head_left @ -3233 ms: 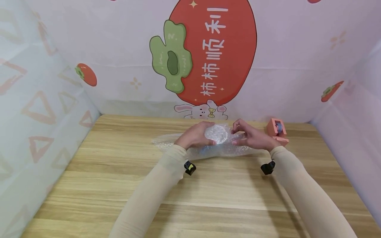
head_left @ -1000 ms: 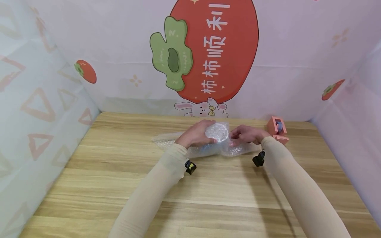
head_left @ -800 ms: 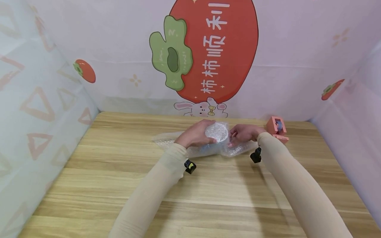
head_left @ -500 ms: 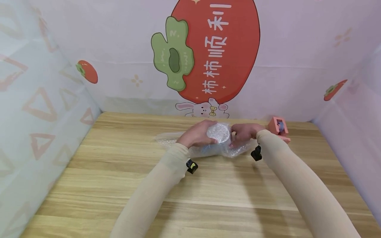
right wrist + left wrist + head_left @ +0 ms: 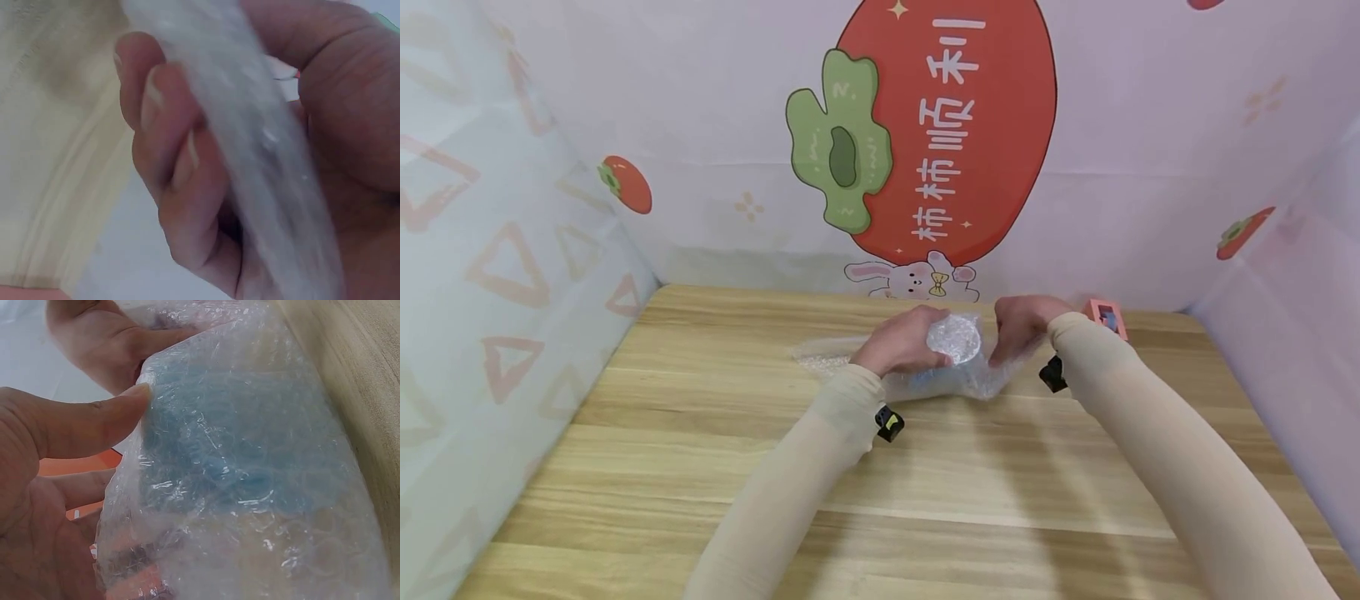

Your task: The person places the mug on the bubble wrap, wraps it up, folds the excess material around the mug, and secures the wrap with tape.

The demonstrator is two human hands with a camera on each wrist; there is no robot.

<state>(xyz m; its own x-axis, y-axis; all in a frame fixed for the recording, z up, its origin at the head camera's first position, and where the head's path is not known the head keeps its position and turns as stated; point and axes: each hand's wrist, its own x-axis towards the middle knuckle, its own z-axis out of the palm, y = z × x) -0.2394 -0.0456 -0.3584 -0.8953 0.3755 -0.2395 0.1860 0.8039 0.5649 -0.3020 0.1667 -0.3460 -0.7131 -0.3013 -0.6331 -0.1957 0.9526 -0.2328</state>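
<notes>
A round-topped object in bubble wrap (image 5: 955,339) stands near the back of the table, with a bluish band (image 5: 237,444) showing through its side. My left hand (image 5: 904,342) grips it from the left, thumb along the near side of the rim and fingers round the far side. To its right, my right hand (image 5: 1026,323) holds the loose end of the bubble wrap (image 5: 250,125) between thumb and curled fingers, raised off the table. Another loose end (image 5: 820,354) lies flat on the left, partly behind my left hand. The wrapping hides what the object is.
A pink tape dispenser (image 5: 1108,317) with a blue roll stands at the back right, partly hidden by my right sleeve. Printed cloth walls (image 5: 730,200) enclose the wooden table (image 5: 700,450) at the back and sides.
My right hand has gone from loosely bent fingers beside the wrap to holding its right end, then lifted that end up and slightly right. My left hand keeps its grip in place.
</notes>
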